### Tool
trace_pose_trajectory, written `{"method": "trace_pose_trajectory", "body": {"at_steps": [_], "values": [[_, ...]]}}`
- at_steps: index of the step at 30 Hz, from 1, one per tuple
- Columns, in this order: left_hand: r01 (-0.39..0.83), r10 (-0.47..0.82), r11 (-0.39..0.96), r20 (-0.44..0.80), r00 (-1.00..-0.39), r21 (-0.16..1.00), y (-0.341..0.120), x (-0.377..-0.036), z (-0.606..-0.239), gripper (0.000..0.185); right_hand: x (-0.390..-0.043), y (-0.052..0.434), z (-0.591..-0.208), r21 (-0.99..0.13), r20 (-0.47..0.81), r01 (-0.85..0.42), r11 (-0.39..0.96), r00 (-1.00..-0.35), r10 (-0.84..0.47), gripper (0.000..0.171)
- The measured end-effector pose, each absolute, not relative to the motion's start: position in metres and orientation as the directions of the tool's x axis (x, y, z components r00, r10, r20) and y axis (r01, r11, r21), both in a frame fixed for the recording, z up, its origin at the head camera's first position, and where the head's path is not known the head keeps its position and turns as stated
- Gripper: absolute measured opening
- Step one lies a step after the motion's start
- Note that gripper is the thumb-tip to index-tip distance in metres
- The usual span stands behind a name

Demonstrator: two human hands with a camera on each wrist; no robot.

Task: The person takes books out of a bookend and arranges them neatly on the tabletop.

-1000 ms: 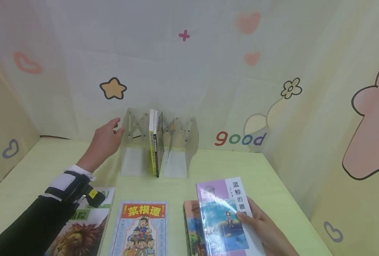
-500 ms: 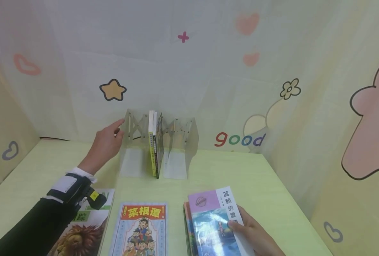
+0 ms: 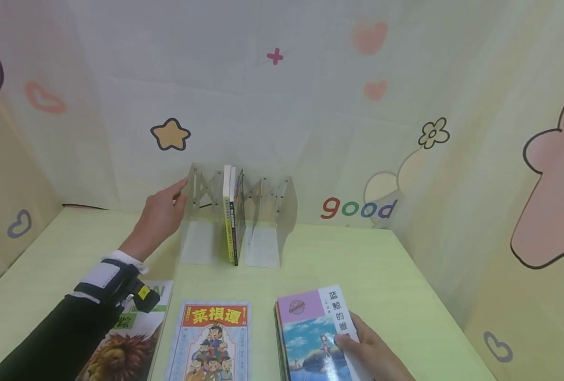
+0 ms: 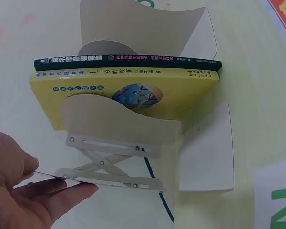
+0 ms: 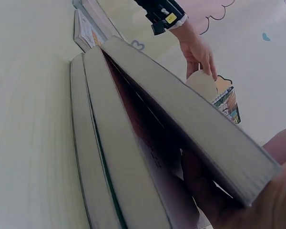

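My left hand (image 3: 160, 219) pinches the left end panel of a grey metal expandable book rack (image 3: 289, 211); in the left wrist view thumb and fingers (image 4: 69, 198) lie on either side of the thin plate. Upright in the rack stand a yellow-spined book (image 4: 190, 93) and a dark-spined book (image 4: 133, 62). With thumb on its cover and fingers underneath, my right hand (image 3: 370, 354) grips a purple, blue and white book (image 3: 306, 323) over a stack. In the right wrist view this book (image 5: 195, 114) is tilted, its near end raised off the books below (image 5: 119, 133).
A blue and red comic-style book (image 3: 210, 328) lies flat at the front middle of the pale table (image 3: 348, 259). Left of it, a lion-cover book (image 3: 125, 354) is partly hidden under my left forearm. A printed cloth wall (image 3: 282, 106) stands close behind the rack.
My right hand has brought the purple, blue and white book down and left over the stack. My left hand has moved slightly right, from beside the rack's left panel to pinching it.
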State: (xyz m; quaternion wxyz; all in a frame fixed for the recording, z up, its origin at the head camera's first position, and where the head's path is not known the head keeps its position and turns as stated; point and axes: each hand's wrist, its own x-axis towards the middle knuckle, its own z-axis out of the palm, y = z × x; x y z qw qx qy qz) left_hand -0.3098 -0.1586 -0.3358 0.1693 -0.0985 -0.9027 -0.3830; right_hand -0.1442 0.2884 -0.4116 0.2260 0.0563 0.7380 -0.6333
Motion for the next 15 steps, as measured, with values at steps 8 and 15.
{"method": "trace_pose_trajectory", "body": {"at_steps": [8, 15], "values": [[0.312, 0.05, 0.683, 0.384, -0.922, 0.66, -0.159, -0.308, -0.334, 0.049, -0.145, 0.279, -0.415, -0.859, -0.23, 0.143, 0.492, -0.966, -0.12, 0.074], [0.292, 0.044, 0.67, 0.356, -0.933, 0.682, -0.16, -0.308, -0.334, 0.05, -0.145, 0.265, -0.416, -0.639, -0.126, 0.136, 0.757, -0.989, 0.072, 0.068]]}}
